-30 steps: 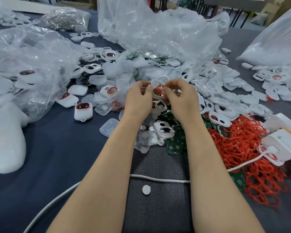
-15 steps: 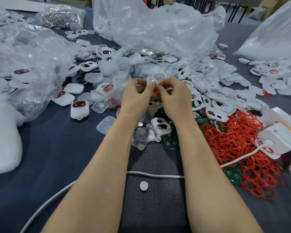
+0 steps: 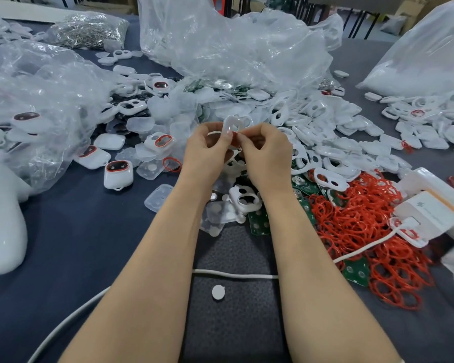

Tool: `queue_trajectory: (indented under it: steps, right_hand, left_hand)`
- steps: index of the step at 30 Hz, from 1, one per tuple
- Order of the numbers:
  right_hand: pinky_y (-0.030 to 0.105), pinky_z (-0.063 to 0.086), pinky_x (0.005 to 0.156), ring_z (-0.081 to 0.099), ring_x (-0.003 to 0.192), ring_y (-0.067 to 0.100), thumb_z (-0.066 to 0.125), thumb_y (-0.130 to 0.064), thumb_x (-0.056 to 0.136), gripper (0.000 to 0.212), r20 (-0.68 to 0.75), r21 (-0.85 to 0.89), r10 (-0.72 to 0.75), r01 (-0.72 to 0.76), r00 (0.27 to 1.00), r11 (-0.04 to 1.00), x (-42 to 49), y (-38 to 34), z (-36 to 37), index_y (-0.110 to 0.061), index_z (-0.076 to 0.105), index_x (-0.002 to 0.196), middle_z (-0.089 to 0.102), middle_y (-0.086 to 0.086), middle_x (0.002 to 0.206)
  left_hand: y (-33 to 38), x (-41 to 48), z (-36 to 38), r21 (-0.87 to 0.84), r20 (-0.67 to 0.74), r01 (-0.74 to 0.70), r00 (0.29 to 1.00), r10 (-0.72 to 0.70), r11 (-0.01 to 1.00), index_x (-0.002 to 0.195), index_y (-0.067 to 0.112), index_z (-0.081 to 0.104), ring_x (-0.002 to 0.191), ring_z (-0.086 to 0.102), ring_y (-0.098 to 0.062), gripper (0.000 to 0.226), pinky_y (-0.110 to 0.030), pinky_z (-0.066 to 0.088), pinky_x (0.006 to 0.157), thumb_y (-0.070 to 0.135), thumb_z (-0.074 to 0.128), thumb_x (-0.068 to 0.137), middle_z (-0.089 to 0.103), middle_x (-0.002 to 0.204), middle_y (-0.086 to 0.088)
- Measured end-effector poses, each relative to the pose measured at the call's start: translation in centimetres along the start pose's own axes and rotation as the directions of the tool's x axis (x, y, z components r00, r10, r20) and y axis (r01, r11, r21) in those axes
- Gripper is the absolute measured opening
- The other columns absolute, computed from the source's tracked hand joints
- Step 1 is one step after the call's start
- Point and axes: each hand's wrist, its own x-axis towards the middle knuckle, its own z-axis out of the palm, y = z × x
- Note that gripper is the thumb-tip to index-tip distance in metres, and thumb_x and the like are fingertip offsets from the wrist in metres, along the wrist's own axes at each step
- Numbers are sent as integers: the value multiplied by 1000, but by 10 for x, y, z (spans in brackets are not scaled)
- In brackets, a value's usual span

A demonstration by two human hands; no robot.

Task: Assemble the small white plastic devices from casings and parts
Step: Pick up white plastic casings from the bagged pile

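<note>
Out on the left, a finished white device with a red-rimmed dark window (image 3: 118,174) lay on the dark blue table (image 3: 76,231), and that was the target. Then came the left hand (image 3: 207,148), fingers curled, thumb and forefinger pinching the near edge of a small white plastic casing with rounded cut-outs (image 3: 230,125). It was held upright in the air above the middle of the table, just over the loose parts. A featherweight piece by the look of it, thin-walled and glossy, so likely slick and apt to flex if squeezed across its openings. The solid outer rim looked the safest place to grip, and that was where the thumb sat. It was a rounded, translucent white frame, its upper lobe standing clear above the fingertips, with a sliver of red rubber ring (image 3: 235,134) showing at its lower edge. That ring would be soft and stretchy, easily kinked, best worked in bit by bit. The right hand (image 3: 265,153) met it from the other side, fingers bent in tight, tips pinching at casing and ring, though exactly what they gripped was hidden. Further right, a heap of loose red rubber rings (image 3: 364,218) waited.
</note>
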Motion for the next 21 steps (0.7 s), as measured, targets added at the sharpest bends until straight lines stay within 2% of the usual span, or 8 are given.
queue_trajectory:
  steps: [4, 9, 11, 13, 16, 18, 20, 21]
  right_hand:
    - [31, 52, 78, 64, 82, 18, 66, -11, 88, 3, -25, 20, 17, -16, 1000, 1000, 2, 1, 0, -7, 66, 88, 68, 10, 89]
    - [29, 53, 78, 63, 82, 17, 64, -11, 89, 3, -8, 47, 8, -8, 1000, 999, 1, -1, -2, -8, 65, 88, 67, 9, 90]
    - [25, 52, 72, 63, 77, 14, 65, -12, 89, 4, 48, 172, 71, -79, 996, 982, 2, -1, -4, -11, 63, 86, 67, 6, 85]
    - [19, 49, 62, 61, 71, 11, 64, -13, 90, 5, 143, 342, 171, -211, 975, 916, 3, -1, -6, -10, 60, 89, 65, 7, 82]
    - [18, 47, 54, 57, 57, 4, 64, -14, 90, 12, 217, 480, 267, -341, 939, 808, 5, -1, -8, -5, 59, 97, 62, 3, 75]
    - [21, 49, 56, 59, 57, 6, 65, -15, 90, 10, 184, 448, 268, -323, 946, 834, 5, 0, -6, -8, 60, 93, 63, 2, 74]
    - [28, 53, 65, 63, 68, 14, 68, -21, 88, 12, 76, 281, 213, -226, 974, 933, 4, 2, -3, -12, 60, 88, 64, 1, 77]
    - [27, 52, 69, 63, 73, 15, 69, -23, 87, 13, 34, 197, 168, -171, 985, 965, 3, 2, -2, -13, 60, 87, 63, -2, 78]
  left_hand:
    - [3, 1, 0, -187, 17, 88, 996, -86, 978, 100, 7, 58, 69, 67, -5, 6, -16, 54, 68, 10, 57, 95, 68, 76, -1]
    - [6, 0, -1, -267, 24, 129, 992, -127, 955, 89, 8, 57, 65, 68, -6, 6, -15, 54, 65, 8, 56, 95, 68, 76, -3]
    - [8, 0, -1, -307, 28, 129, 991, -127, 943, 87, 9, 56, 62, 67, -6, 9, -15, 54, 63, 6, 55, 95, 69, 70, -1]
    - [11, -1, -2, -355, 44, 135, 991, -127, 925, 85, 9, 56, 60, 67, -6, 12, -16, 54, 62, 5, 54, 96, 70, 64, 1]
    - [13, -2, -2, -394, 75, 156, 988, -137, 906, 85, 9, 56, 61, 67, -7, 12, -16, 56, 64, 5, 54, 96, 70, 65, 1]
    - [12, -3, -2, -386, 77, 156, 988, -136, 909, 86, 10, 56, 63, 66, -7, 10, -16, 55, 63, 6, 55, 95, 70, 69, -1]
    - [9, -2, -1, -348, 54, 140, 990, -129, 927, 87, 11, 55, 65, 66, -7, 9, -15, 54, 63, 7, 56, 95, 68, 76, -3]
    - [8, -2, 0, -313, 35, 123, 992, -119, 942, 87, 11, 55, 67, 66, -7, 9, -15, 54, 65, 8, 56, 95, 67, 76, -1]
